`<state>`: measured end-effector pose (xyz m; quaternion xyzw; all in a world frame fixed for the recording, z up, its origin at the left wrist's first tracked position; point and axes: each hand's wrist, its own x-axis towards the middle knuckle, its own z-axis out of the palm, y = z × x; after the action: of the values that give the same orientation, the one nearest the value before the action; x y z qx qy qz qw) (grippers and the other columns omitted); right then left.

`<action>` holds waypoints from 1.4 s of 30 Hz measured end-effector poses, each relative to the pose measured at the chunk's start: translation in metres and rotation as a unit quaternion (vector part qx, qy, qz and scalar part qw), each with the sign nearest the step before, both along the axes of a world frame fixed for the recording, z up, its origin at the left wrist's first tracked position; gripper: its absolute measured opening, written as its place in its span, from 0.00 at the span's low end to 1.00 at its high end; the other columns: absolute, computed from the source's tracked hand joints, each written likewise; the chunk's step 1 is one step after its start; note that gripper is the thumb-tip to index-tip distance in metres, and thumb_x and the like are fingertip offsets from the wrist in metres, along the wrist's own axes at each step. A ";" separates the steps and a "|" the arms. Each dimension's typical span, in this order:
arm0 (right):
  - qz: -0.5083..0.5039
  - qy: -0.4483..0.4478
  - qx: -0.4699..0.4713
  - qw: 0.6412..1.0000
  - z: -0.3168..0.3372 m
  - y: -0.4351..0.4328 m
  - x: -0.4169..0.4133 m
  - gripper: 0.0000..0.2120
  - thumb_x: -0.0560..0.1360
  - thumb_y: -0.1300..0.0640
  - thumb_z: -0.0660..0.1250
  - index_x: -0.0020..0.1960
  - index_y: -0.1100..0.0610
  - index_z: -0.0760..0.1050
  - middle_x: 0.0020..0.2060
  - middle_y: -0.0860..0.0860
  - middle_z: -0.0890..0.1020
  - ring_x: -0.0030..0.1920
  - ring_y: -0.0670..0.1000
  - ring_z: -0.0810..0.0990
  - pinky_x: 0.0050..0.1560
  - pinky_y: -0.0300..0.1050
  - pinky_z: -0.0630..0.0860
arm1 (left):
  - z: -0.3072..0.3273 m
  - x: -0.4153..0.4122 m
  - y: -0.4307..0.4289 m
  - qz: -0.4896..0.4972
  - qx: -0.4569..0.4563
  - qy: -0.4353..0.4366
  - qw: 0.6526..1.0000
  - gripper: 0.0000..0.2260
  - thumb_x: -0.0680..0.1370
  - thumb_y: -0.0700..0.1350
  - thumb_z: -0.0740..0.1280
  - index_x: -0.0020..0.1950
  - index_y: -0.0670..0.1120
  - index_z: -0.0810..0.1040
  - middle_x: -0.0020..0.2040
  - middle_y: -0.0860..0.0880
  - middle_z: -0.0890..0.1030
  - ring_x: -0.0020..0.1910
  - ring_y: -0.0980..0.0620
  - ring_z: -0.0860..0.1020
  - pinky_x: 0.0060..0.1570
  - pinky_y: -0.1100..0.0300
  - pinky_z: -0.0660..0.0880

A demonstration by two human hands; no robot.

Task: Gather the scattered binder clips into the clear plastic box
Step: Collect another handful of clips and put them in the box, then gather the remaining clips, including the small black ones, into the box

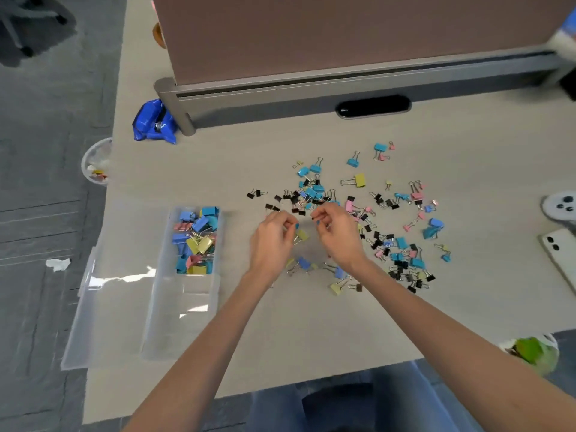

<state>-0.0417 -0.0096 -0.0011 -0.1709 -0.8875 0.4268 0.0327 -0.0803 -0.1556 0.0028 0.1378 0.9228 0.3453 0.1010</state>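
Your left hand (274,241) pinches a yellow clip (301,235), your right hand (338,236) nips a tiny black clip (313,217) above the tabletop (296,322); binder clips (402,243) lie scattered to your right, clear plastic box (184,307) left.

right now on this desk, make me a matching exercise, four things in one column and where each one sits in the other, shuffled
1 clear plastic box
2 blue bag
3 white phone
4 waste bin

a right edge of the desk
b on the floor, left of it
c near left, binder clips inside
d beside the divider post

Pairs: 1-c, 2-d, 3-a, 4-b
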 end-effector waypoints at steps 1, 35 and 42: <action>-0.011 -0.002 0.001 1.000 -0.001 0.011 0.004 0.11 0.74 0.68 0.61 0.50 0.56 0.76 0.44 0.49 0.80 0.43 0.47 0.79 0.45 0.52 0.79 | 0.000 0.000 0.011 -0.007 -0.002 -0.003 1.000 0.04 0.76 0.42 0.65 0.46 0.51 0.78 0.44 0.55 0.79 0.39 0.55 0.76 0.39 0.57 0.74; 0.045 -0.016 0.137 0.989 -0.046 0.199 -0.004 0.12 0.73 0.70 0.63 0.53 0.60 0.76 0.51 0.52 0.75 0.51 0.52 0.75 0.47 0.49 0.78 | -0.051 -0.065 0.187 -0.038 -0.023 0.027 0.999 0.13 0.76 0.44 0.70 0.59 0.44 0.76 0.55 0.49 0.74 0.55 0.53 0.70 0.55 0.65 0.67; 0.079 0.005 0.147 0.986 -0.029 0.164 -0.053 0.15 0.74 0.71 0.61 0.58 0.61 0.75 0.58 0.54 0.74 0.58 0.54 0.74 0.51 0.50 0.76 | -0.026 -0.063 0.155 0.067 0.137 -0.062 0.986 0.14 0.77 0.38 0.68 0.62 0.45 0.73 0.42 0.52 0.74 0.36 0.56 0.74 0.39 0.68 0.73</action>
<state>-0.0951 0.1545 -0.0297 -0.0918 -0.9510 0.2940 0.0281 -0.1436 -0.0009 -0.0229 0.0670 0.8659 0.4823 0.1145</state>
